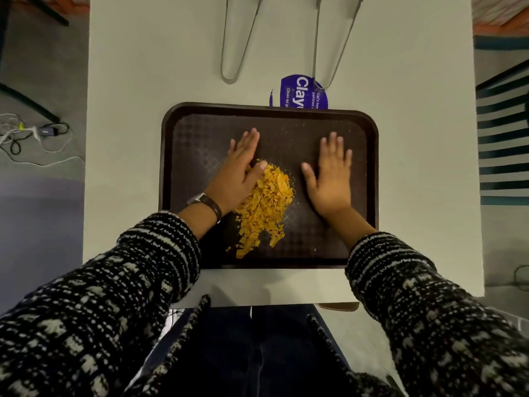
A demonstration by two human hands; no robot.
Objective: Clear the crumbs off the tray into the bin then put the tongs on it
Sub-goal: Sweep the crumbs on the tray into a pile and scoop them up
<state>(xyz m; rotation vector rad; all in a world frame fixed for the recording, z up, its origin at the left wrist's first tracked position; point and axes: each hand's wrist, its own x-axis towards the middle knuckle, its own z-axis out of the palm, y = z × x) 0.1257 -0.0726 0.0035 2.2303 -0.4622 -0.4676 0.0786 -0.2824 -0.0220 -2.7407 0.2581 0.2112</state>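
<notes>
A dark brown tray (177, 144) lies on the white table in front of me. A heap of yellow-orange crumbs (266, 204) sits in its middle and trails toward the near edge. My left hand (239, 170) lies flat on the tray, fingers spread, its thumb side touching the heap's left edge. My right hand (329, 173) rests flat and open to the right of the heap, slightly apart from it. Two pairs of metal tongs lie on the table beyond the tray: left tongs (237, 41), right tongs (332, 44). No bin is in view.
A round purple sticker (300, 91) is on the white table (128, 110), partly under the tray's far edge and the right tongs' tip. A striped chair (503, 133) stands to the right. Cables and a charger (34, 136) lie on the floor at left.
</notes>
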